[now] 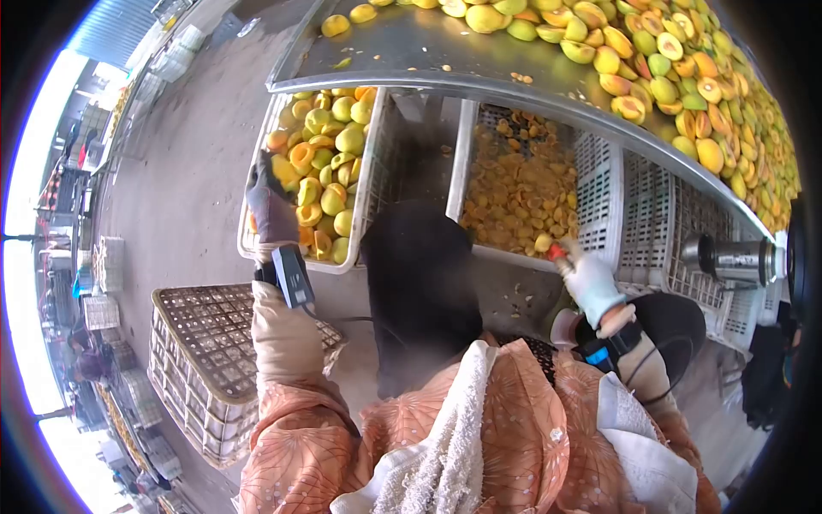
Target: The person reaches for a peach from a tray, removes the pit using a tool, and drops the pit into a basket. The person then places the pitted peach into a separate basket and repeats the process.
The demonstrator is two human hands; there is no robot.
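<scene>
- Head view: my left hand [271, 208], in a dark glove, is closed over the near rim of a white crate of halved peaches [321, 167], fingers curled on its edge.
- My right hand [592, 283], in a white glove, is clamped on a small red-handled tool [556, 252], held just over the near edge of a second white crate [599, 201] that holds pits and scraps [518, 184].
- My two hands are well apart, one at each crate.
- Both crates sit under the metal desk [411, 51], whose top carries a heap of yellow and green peach halves [676, 68].
- A metal flask [736, 259] lies to the right, beside my right hand.
- An upturned mesh crate [205, 343] stands on the floor at my left elbow.
</scene>
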